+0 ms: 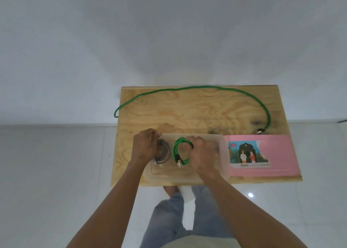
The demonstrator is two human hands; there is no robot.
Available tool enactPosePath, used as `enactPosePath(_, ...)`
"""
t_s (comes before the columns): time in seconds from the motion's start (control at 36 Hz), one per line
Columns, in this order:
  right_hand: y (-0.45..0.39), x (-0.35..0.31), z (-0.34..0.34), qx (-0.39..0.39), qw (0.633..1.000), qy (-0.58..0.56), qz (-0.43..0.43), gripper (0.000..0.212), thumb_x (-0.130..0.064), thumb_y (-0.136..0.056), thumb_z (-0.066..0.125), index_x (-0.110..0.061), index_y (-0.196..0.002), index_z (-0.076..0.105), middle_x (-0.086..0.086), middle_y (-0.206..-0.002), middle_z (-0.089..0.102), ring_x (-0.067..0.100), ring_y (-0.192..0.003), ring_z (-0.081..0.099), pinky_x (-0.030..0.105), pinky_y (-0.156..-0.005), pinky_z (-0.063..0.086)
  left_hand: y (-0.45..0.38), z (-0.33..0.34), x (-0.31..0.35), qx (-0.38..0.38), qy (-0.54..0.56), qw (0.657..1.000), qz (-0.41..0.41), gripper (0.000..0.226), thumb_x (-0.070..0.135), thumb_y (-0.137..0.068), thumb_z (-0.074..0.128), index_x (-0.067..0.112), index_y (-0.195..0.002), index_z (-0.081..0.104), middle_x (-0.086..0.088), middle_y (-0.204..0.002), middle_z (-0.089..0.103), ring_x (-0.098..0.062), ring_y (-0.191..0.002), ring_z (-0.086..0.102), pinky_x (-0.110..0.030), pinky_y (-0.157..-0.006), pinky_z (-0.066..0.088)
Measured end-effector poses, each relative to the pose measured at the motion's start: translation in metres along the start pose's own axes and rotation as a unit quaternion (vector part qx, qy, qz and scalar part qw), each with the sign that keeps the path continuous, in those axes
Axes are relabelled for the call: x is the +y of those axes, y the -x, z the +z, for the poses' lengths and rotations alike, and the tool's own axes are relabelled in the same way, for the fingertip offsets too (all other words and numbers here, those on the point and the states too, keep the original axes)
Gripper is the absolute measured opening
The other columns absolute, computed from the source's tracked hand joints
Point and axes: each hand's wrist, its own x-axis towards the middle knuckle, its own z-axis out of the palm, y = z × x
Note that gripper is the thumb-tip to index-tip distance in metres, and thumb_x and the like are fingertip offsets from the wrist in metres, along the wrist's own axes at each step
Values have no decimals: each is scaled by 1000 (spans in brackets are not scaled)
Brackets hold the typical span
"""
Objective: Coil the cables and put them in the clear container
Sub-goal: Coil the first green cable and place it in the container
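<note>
Right fingers (193, 144) pinching green coil (180, 153) inside clear container (224, 153); left unclear.

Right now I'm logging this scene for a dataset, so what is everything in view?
Clear container: one, transparent, near edge of board.
Grey coiled cable: one, inside container, left.
Green coiled cable: one, inside container, middle.
Loose green cable: one, uncoiled, arcing along board's far side.
Pink lid: one, right of container.
Plywood board: one, tan.
Left hand: on grey coil.
Right hand: gripping green coil.
</note>
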Motion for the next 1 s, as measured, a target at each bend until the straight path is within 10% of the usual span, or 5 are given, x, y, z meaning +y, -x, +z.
enactPosePath(0.61, -1, -14, 23, 8, 996, -55, 74, 26, -30, -88, 66, -11, -105, 64, 6, -101, 63, 27, -94, 58, 34, -77, 46, 4, 1, -2, 13, 18, 1000, -17, 30, 32, -99, 59, 7, -107, 74, -11, -111, 74, -24, -109, 65, -18, -81, 37)
enactPosePath(1.0, 8, -12, 9, 16, 992, -98, 79, 46, -34, -86, 68, -12, -125, 59, 5, -120, 61, 26, -111, 57, 34, -90, 46, 5, 0, -2, 5, 20, 999, -29, 32, 31, -100, 58, 5, -110, 73, -13, -114, 73, -26, -113, 64, -23, -86, 40)
